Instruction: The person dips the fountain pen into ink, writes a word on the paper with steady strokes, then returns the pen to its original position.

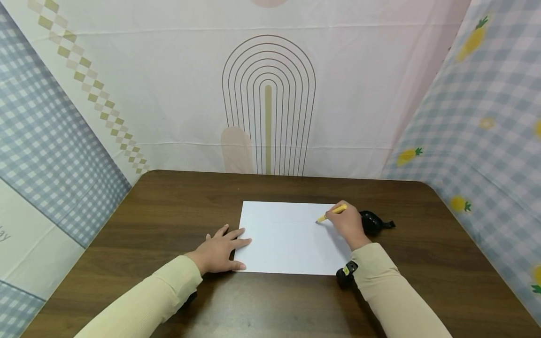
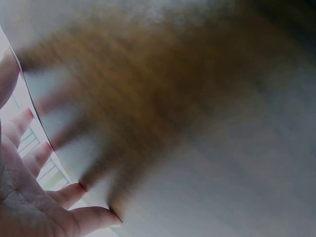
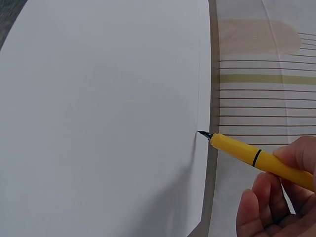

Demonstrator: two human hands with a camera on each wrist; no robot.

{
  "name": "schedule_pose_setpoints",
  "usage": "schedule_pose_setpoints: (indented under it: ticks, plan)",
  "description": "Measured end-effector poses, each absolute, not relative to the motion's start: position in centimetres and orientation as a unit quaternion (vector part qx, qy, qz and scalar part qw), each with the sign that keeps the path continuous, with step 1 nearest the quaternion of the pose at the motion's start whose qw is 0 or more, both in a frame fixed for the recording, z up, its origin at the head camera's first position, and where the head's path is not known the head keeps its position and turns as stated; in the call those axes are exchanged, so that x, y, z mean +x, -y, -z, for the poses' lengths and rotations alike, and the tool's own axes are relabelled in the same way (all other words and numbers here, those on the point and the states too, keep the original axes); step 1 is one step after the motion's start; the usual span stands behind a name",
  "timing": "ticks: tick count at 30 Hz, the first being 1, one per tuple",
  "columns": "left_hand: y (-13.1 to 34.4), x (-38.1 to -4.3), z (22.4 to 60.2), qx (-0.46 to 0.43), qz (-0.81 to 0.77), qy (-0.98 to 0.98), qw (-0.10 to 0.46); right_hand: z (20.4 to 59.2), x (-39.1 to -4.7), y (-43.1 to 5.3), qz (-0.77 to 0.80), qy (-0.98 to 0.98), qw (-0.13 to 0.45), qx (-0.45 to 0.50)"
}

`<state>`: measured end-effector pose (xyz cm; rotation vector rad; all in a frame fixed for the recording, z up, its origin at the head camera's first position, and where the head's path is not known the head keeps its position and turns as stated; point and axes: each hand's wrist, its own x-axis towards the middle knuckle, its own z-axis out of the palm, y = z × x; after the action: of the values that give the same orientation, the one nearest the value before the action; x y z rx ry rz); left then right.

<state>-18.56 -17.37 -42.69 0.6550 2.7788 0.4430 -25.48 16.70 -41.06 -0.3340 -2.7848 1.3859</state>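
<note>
A white sheet of paper (image 1: 287,249) lies flat on the table. My right hand (image 1: 348,226) pinches a yellow fountain pen (image 3: 234,148) near the sheet's upper right part. In the right wrist view, the pen's dark nib (image 3: 204,134) touches the paper at the end of a faint thin line (image 3: 199,84). That line runs roughly along the sheet's far edge. My left hand (image 1: 217,252) rests with fingers spread, across the paper's left edge and the table. From the left wrist, only part of the palm and the straight fingers (image 2: 94,219) show.
Just right of the right hand sits a black rounded object (image 1: 372,223) with a short tail, partly hidden by that hand. The brown wooden table (image 1: 177,206) ends at a patterned cloth backdrop (image 1: 181,94). Checked cloth (image 1: 486,155) hangs on the right side.
</note>
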Motion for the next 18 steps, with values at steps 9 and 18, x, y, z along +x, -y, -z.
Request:
schedule_pose_setpoints:
  ticks: [9, 18]
  plan:
    - [17.36, -18.51, 42.61, 0.225, -0.157, -0.953, 0.128, 41.10, -25.52, -16.87, -0.436, 0.893, 0.009, -0.111]
    - [17.36, -18.54, 42.67, 0.224, -0.153, -0.954, 0.128, 41.01, -25.43, -16.88, -0.431, 0.896, 0.011, -0.107]
